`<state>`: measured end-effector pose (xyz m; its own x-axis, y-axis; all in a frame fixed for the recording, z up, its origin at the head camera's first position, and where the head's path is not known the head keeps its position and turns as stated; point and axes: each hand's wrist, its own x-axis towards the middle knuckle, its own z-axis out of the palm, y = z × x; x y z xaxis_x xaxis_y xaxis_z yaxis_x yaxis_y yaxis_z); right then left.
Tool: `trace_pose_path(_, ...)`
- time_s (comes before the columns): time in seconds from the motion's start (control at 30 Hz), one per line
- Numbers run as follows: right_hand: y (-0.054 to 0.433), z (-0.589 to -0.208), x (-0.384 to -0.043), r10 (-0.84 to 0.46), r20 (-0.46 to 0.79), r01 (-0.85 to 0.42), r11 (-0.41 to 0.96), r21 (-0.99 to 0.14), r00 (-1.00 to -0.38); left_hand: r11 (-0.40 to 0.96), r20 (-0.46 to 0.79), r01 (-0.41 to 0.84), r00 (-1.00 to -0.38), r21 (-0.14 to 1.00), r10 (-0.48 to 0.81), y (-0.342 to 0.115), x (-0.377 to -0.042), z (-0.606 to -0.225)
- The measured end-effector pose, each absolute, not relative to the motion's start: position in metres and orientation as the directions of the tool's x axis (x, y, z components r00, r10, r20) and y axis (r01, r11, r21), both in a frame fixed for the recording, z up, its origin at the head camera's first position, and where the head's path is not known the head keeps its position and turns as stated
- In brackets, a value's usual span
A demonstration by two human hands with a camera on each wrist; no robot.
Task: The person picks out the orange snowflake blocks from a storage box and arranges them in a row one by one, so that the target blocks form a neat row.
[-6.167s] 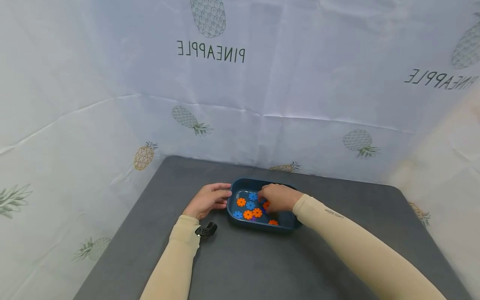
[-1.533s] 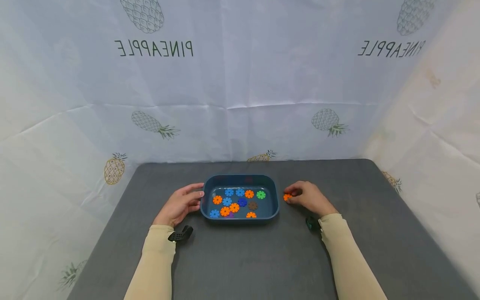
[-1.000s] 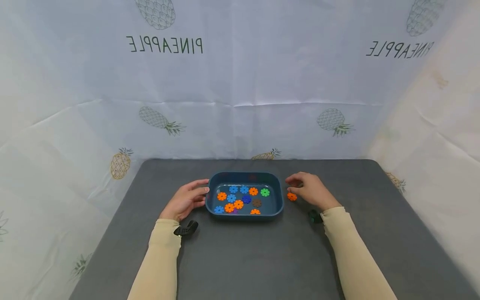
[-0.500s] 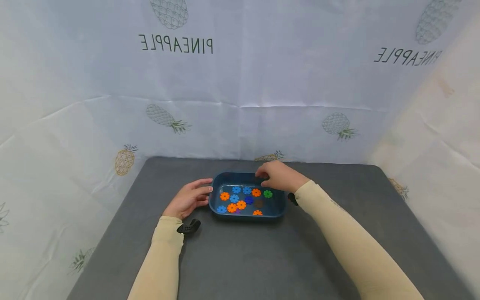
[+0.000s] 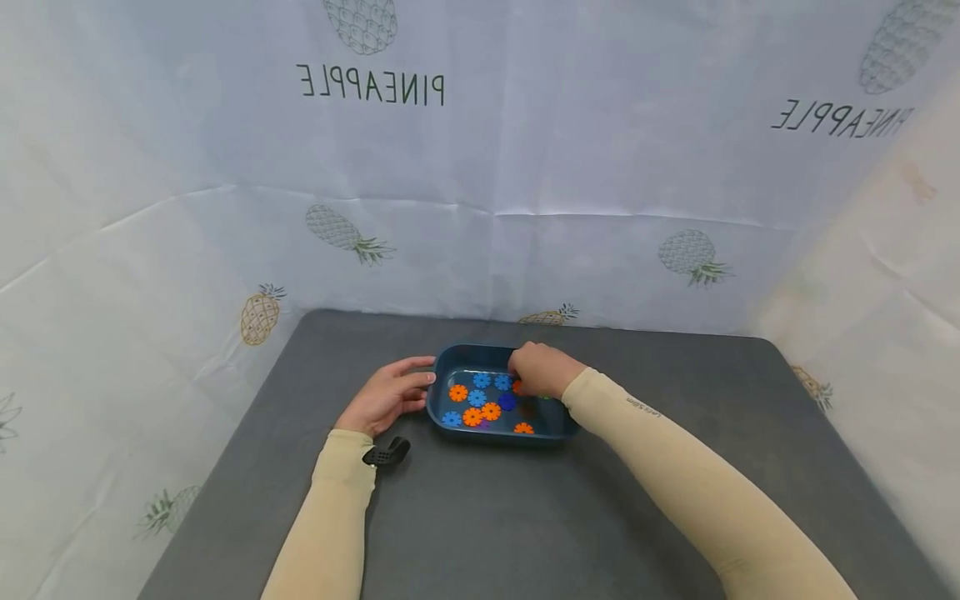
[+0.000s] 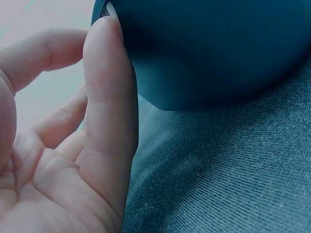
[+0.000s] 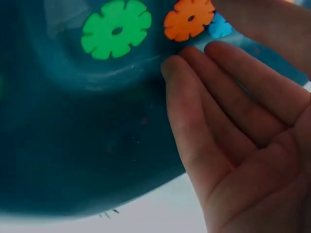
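A dark blue tray point(image 5: 487, 437) on the grey table holds several notched plastic discs. My left hand point(image 5: 384, 398) touches the tray's left end with extended fingers. In the left wrist view, the thumb point(image 6: 109, 87) is at the rim. My right hand point(image 5: 545, 369) reaches into the tray's back right part. The right wrist view shows its fairly straight fingers point(image 7: 187, 111) beside an orange disc point(image 7: 176, 25), which lies on the tray floor, the thumb right at the disc's edge. A green disc point(image 7: 99, 30) lies beside it, mostly covered by the right hand in the head view.
Blue discs point(image 5: 482, 380), more orange discs point(image 5: 472, 417), a dark blue disc point(image 5: 507, 402) and a purple disc point(image 5: 483, 424) lie in the tray. A pineapple-print curtain point(image 5: 487, 267) hangs behind the table point(image 5: 480, 517). A black strap point(image 5: 386, 454) is by the left wrist.
The right hand let go of an orange disc on the table right of the tray, then moved left and down into the tray. That disc is now hidden. The left hand stayed at the tray.
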<state>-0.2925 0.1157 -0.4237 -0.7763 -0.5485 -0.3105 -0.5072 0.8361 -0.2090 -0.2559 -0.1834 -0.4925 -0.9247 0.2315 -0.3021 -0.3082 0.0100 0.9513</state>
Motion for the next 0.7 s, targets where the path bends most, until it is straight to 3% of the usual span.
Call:
trace_pose_path(0.27,0.104,-0.429,-0.291,-0.564,-0.285,-0.563,0.821,-0.096,-0.775,0.008,-0.297,-0.304,-0.924,0.953,0.239,-0.185,-0.255,-0.492)
trace_pose_path(0.7,0.098,-0.431,-0.287,-0.551,-0.249,-0.557,0.829,-0.053,-0.796,-0.011,-0.310,-0.323,-0.919,0.946,0.244,-0.186,-0.257,-0.492)
